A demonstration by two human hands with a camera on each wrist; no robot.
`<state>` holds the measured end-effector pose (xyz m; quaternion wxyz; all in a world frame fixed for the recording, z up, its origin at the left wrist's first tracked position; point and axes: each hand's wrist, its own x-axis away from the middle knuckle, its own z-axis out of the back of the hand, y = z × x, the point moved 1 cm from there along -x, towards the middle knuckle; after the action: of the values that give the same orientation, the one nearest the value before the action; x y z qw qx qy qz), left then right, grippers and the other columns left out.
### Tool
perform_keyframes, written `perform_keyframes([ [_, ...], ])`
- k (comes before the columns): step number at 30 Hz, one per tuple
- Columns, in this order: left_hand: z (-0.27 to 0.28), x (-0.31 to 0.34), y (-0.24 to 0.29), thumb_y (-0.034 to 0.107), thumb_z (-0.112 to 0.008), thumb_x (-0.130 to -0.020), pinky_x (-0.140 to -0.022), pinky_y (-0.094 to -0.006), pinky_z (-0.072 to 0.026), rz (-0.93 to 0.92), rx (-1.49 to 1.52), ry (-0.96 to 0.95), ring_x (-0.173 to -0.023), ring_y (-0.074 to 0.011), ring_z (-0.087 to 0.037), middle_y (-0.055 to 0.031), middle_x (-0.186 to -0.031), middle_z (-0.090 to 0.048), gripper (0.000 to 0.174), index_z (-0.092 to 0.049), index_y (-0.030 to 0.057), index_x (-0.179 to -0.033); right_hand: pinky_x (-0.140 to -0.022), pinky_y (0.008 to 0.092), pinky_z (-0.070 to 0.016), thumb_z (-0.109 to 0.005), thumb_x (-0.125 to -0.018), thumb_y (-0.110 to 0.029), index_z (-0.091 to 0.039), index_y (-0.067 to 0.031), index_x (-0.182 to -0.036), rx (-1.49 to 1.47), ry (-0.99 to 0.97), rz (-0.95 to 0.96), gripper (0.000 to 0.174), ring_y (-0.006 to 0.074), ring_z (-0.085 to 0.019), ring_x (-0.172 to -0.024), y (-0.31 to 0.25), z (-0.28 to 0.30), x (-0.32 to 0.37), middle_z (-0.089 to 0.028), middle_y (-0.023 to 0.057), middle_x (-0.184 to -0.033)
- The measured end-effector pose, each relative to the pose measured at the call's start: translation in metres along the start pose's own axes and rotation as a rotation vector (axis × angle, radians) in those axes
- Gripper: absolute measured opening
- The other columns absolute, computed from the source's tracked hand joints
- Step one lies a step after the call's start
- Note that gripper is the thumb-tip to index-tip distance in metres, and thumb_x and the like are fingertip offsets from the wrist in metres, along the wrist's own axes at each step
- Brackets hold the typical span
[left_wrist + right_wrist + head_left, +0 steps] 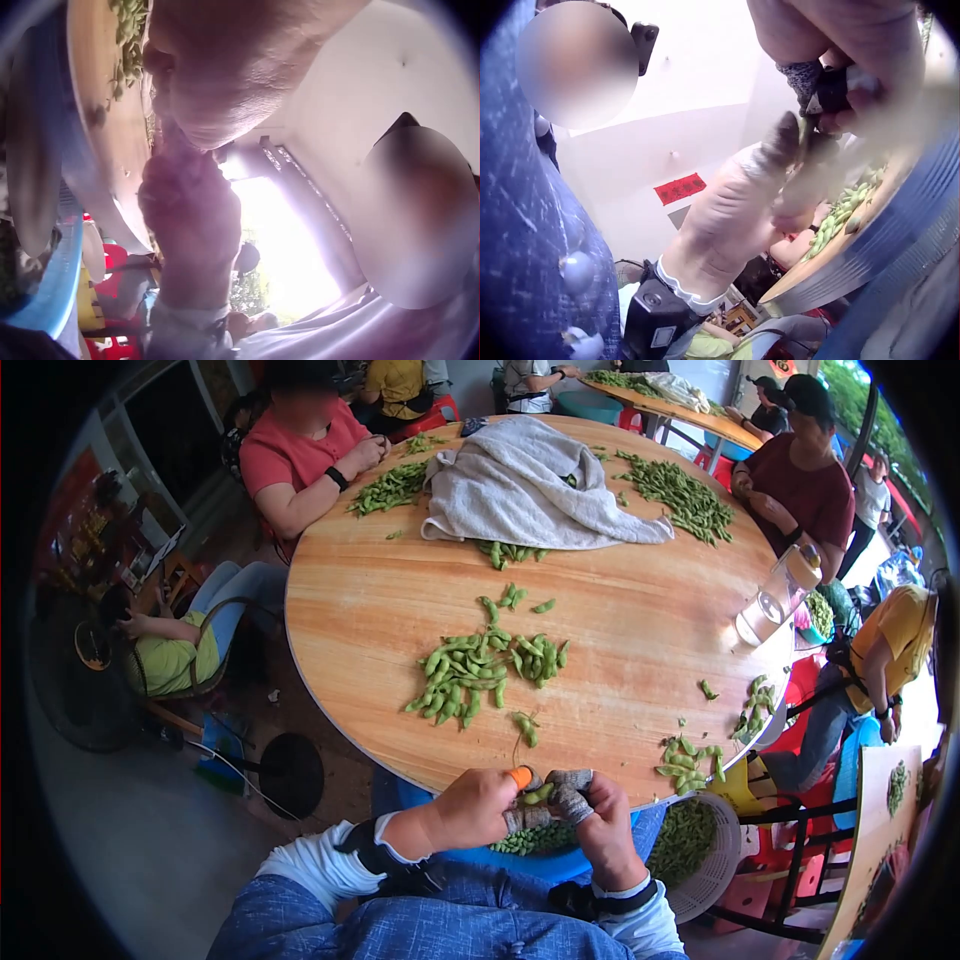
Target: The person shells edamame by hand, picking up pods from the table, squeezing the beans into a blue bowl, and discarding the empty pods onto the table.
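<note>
At the near table edge both hands meet at a green soybean pod (537, 794). My left hand (462, 812), with an orange cover (520, 777) on one digit and grey wrapping on another, pinches the pod from the left. My right hand (612, 840), its thumb and a finger wrapped in grey, grips it from the right. In the right wrist view, part of the pod (804, 136) shows between the fingertips. Below the hands, shelled green beans (535, 840) lie in a blue basin (480, 858). A pile of pods (465, 675) rests on the round wooden table (350, 620) ahead.
A grey towel (530, 480) covers more pods at the far side. A clear bottle (770, 605) stands at the right rim, with loose pods (690, 760) nearer me. A white basket of pods (700, 845) sits low at right. Other people sit around the table.
</note>
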<state>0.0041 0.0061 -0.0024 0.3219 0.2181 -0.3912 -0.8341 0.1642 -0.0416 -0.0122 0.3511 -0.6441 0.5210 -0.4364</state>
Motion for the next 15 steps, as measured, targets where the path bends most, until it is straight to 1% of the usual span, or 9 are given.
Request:
perform_keyframes([
  [1, 0.001, 0.002, 0.003, 0.011, -0.056, -0.078, -0.058, -0.0325, -0.043, -0.059, -0.286, 0.013, -0.068, -0.0285, -0.056, -0.0119, -0.069, -0.055, 0.013, -0.052, -0.0006, -0.082, -0.074, 0.0244, -0.0446, -0.053, -0.081, -0.002, -0.055, 0.0034, -0.095, -0.003, -0.003, 0.002, 0.016, 0.0108, -0.055, -0.08, 0.001, 0.0, 0.0, -0.06, 0.0042, -0.087],
  [4, 0.001, 0.004, 0.001, 0.006, -0.056, -0.076, -0.055, -0.03, -0.0432, -0.142, -0.229, 0.065, -0.065, -0.0313, -0.056, -0.0157, -0.07, -0.054, 0.011, -0.053, 0.0003, -0.085, -0.074, 0.0252, -0.0448, -0.053, -0.081, -0.002, -0.054, 0.0034, -0.096, -0.015, -0.031, 0.022, 0.016, 0.0115, -0.056, -0.08, 0.006, -0.001, -0.001, -0.06, 0.0047, -0.088],
  [7, -0.002, 0.006, -0.004, 0.012, -0.055, -0.079, -0.061, -0.0291, -0.0445, -0.053, 0.126, 0.057, -0.069, -0.0278, -0.058, -0.0159, -0.074, -0.058, 0.016, -0.054, -0.0003, -0.089, -0.074, 0.0253, -0.0445, -0.054, -0.081, -0.003, -0.054, 0.0031, -0.097, -0.047, -0.074, 0.062, 0.017, 0.0115, -0.055, -0.081, 0.009, 0.0, 0.002, -0.06, 0.0049, -0.089],
  [9, 0.002, 0.005, -0.002, 0.013, -0.054, -0.081, -0.059, -0.0271, -0.0433, 0.005, 0.33, 0.033, -0.065, -0.0192, -0.056, -0.0127, -0.071, -0.058, 0.016, -0.054, -0.001, -0.089, -0.075, 0.025, -0.0442, -0.054, -0.081, -0.004, -0.054, 0.003, -0.098, -0.067, -0.123, 0.124, 0.018, 0.0112, -0.055, -0.081, 0.013, 0.0, -0.002, -0.06, 0.0048, -0.089],
  [10, 0.004, 0.006, -0.002, 0.014, -0.054, -0.082, -0.059, -0.0261, -0.0428, 0.035, 0.428, 0.023, -0.063, -0.0149, -0.055, -0.011, -0.07, -0.058, 0.017, -0.055, -0.0014, -0.09, -0.075, 0.0249, -0.044, -0.054, -0.081, -0.004, -0.054, 0.0029, -0.098, -0.089, -0.142, 0.114, 0.018, 0.0111, -0.055, -0.081, 0.016, 0.001, -0.003, -0.06, 0.0049, -0.089],
  [11, 0.0, 0.011, -0.007, 0.015, -0.052, -0.085, -0.058, -0.0238, -0.0415, 0.302, 0.807, 0.005, -0.065, -0.0082, -0.05, -0.0074, -0.069, -0.058, 0.019, -0.056, -0.0023, -0.091, -0.075, 0.0248, -0.0439, -0.055, -0.081, -0.005, -0.054, 0.0028, -0.098, -0.111, -0.162, 0.105, 0.018, 0.0109, -0.055, -0.081, 0.017, 0.002, -0.003, -0.06, 0.0049, -0.089],
  [12, -0.001, 0.011, -0.014, 0.015, -0.052, -0.084, -0.058, -0.0234, -0.0415, 0.254, 0.772, -0.026, -0.065, -0.0082, -0.05, -0.0073, -0.069, -0.058, 0.019, -0.056, -0.0022, -0.091, -0.075, 0.0246, -0.0437, -0.055, -0.081, -0.005, -0.054, 0.0027, -0.097, -0.133, -0.183, 0.096, 0.018, 0.0108, -0.055, -0.081, 0.018, 0.003, -0.003, -0.06, 0.005, -0.09],
  [14, -0.003, 0.008, -0.027, 0.016, -0.053, -0.083, -0.058, -0.0228, -0.0415, 0.158, 0.702, -0.083, -0.064, -0.0082, -0.051, -0.0071, -0.068, -0.058, 0.019, -0.057, -0.002, -0.09, -0.073, 0.0238, -0.0435, -0.055, -0.081, -0.005, -0.054, 0.0032, -0.097, -0.077, -0.166, 0.08, 0.018, 0.0103, -0.055, -0.08, 0.014, 0.005, -0.002, -0.06, 0.0049, -0.089],
  [15, 0.004, 0.004, -0.023, 0.013, -0.057, -0.079, -0.057, -0.0221, -0.0418, 0.054, 0.476, -0.049, -0.062, -0.0074, -0.051, -0.0055, -0.068, -0.058, 0.019, -0.057, -0.0018, -0.091, -0.073, 0.0234, -0.0434, -0.055, -0.081, -0.005, -0.054, 0.0034, -0.097, -0.048, -0.161, 0.071, 0.018, 0.01, -0.054, -0.08, 0.012, 0.005, -0.003, -0.06, 0.0048, -0.088],
])
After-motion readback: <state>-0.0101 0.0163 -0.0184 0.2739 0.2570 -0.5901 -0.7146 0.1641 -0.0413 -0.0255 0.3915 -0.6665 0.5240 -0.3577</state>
